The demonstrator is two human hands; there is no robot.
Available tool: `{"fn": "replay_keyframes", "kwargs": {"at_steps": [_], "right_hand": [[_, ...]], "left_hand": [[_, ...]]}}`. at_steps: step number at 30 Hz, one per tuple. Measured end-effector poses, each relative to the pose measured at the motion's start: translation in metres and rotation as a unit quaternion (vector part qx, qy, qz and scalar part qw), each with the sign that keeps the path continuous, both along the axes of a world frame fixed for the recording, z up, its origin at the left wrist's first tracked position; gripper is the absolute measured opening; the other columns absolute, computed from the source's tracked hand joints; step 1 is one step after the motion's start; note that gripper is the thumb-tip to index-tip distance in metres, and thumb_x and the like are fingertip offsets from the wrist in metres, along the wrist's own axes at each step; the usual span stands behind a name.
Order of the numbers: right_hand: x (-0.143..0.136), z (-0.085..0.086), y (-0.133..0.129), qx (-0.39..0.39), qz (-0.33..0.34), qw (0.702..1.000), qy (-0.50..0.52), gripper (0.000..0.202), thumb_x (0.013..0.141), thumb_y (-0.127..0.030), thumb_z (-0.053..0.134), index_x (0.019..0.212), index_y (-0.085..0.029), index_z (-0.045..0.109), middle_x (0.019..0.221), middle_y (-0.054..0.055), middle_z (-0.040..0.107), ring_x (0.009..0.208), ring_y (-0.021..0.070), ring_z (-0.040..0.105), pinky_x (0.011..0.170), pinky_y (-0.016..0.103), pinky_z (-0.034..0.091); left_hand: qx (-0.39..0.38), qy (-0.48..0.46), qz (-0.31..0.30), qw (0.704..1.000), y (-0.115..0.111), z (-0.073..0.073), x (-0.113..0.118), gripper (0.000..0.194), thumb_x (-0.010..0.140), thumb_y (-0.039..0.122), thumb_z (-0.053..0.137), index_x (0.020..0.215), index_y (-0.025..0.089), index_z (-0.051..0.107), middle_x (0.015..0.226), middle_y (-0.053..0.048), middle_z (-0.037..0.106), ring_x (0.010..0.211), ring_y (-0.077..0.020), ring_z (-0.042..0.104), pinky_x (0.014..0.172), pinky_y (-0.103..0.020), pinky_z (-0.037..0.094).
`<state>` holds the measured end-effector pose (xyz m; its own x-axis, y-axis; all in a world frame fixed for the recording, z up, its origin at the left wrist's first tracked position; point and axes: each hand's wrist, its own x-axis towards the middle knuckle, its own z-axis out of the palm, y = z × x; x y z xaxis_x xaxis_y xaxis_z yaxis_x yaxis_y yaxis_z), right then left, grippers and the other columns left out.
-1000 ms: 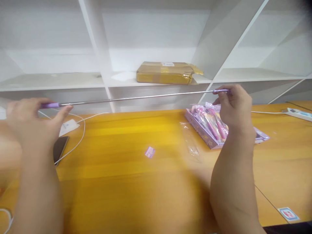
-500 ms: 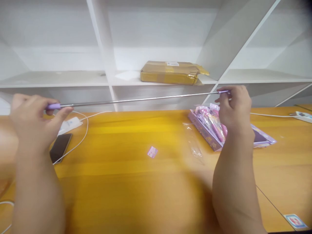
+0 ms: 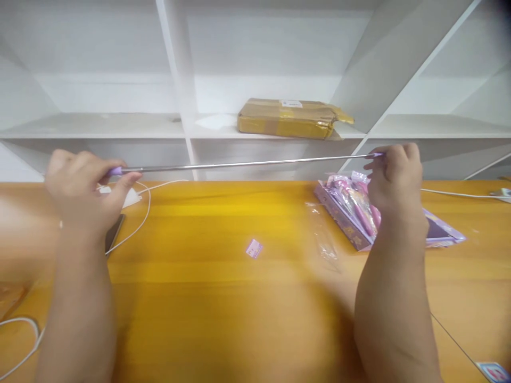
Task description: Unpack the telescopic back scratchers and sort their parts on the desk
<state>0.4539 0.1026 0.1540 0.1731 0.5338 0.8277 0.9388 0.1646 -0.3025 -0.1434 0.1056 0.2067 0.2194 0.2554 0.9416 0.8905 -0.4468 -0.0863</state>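
Note:
A long thin metal rod (image 3: pixel 247 163) with purple ends stretches almost level above the far part of the wooden table (image 3: pixel 223 319). My left hand (image 3: pixel 85 191) pinches its thicker purple end between thumb and fingers. At the other end, my right hand (image 3: pixel 395 173) is closed on the small purple tip, which the fingers partly cover. Below and beside my right hand lies an open purple box (image 3: pixel 345 221) with pink items in clear wrapping. A small pink and white card (image 3: pixel 254 248) lies flat on the table under the rod.
Clear plastic wrapping (image 3: pixel 325 242) lies left of the purple box. A dark phone (image 3: pixel 114 233) and a white power strip (image 3: pixel 131 198) with cables are partly behind my left hand. A taped cardboard parcel (image 3: pixel 287 118) rests on the white shelf (image 3: pixel 215 133). A sticker (image 3: pixel 493 371) is at bottom right.
The view has shifted slightly, so most things appear further right. My left hand has moved a little closer to my right, and the rod looks slightly shorter. Both hands keep their hold.

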Motion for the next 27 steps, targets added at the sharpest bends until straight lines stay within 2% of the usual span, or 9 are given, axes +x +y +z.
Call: {"fn": "replay_keyframes", "kwargs": {"at_steps": [6, 15, 20, 24, 27], "right_hand": [[0.006, -0.002, 0.000, 0.020, 0.001, 1.000, -0.014, 0.023, 0.097, -0.011, 0.045, 0.107, -0.015, 0.066, 0.120, 0.015, 0.058, 0.067, 0.0119, 0.065, 0.068, 0.032, 0.056], [0.005, -0.001, -0.002, 0.034, -0.022, 0.998, -0.040, 0.029, 0.094, -0.007, 0.045, 0.112, -0.017, 0.066, 0.124, 0.013, 0.056, 0.069, 0.0132, 0.064, 0.074, 0.036, 0.060], [-0.003, 0.004, -0.007, 0.028, -0.031, 0.998, -0.043, 0.032, 0.093, -0.005, 0.045, 0.112, -0.018, 0.066, 0.126, 0.017, 0.057, 0.070, 0.0157, 0.063, 0.077, 0.038, 0.059], [-0.005, 0.007, -0.009, 0.003, -0.039, 0.999, -0.007, 0.036, 0.088, -0.003, 0.046, 0.113, -0.020, 0.065, 0.128, 0.017, 0.054, 0.071, 0.0170, 0.063, 0.071, 0.038, 0.058], [-0.003, 0.007, -0.009, 0.009, -0.037, 0.999, -0.015, 0.035, 0.083, -0.001, 0.047, 0.107, -0.021, 0.063, 0.122, 0.015, 0.054, 0.072, 0.0173, 0.059, 0.073, 0.038, 0.056]], "left_hand": [[0.005, -0.007, -0.001, 1.000, -0.004, 0.001, 0.003, 0.027, 0.089, 0.051, 0.076, 0.081, 0.026, 0.075, 0.065, 0.000, 0.059, 0.070, -0.0196, 0.044, 0.075, -0.035, 0.039], [-0.076, -0.036, 0.014, 0.996, 0.003, -0.011, 0.017, 0.039, 0.093, 0.061, 0.070, 0.079, 0.025, 0.073, 0.070, -0.002, 0.062, 0.076, -0.0211, 0.046, 0.072, -0.034, 0.038], [-0.111, -0.048, 0.023, 0.992, -0.003, -0.009, 0.027, 0.037, 0.093, 0.059, 0.071, 0.080, 0.025, 0.072, 0.070, -0.001, 0.058, 0.076, -0.0200, 0.045, 0.073, -0.034, 0.036], [-0.099, -0.063, 0.022, 0.993, -0.009, -0.005, 0.030, 0.037, 0.094, 0.059, 0.070, 0.078, 0.025, 0.073, 0.068, -0.001, 0.057, 0.075, -0.0199, 0.044, 0.073, -0.035, 0.036], [-0.076, -0.065, 0.023, 0.995, -0.010, -0.006, 0.031, 0.037, 0.094, 0.059, 0.070, 0.079, 0.026, 0.075, 0.068, -0.001, 0.058, 0.076, -0.0196, 0.046, 0.075, -0.035, 0.038]]}}
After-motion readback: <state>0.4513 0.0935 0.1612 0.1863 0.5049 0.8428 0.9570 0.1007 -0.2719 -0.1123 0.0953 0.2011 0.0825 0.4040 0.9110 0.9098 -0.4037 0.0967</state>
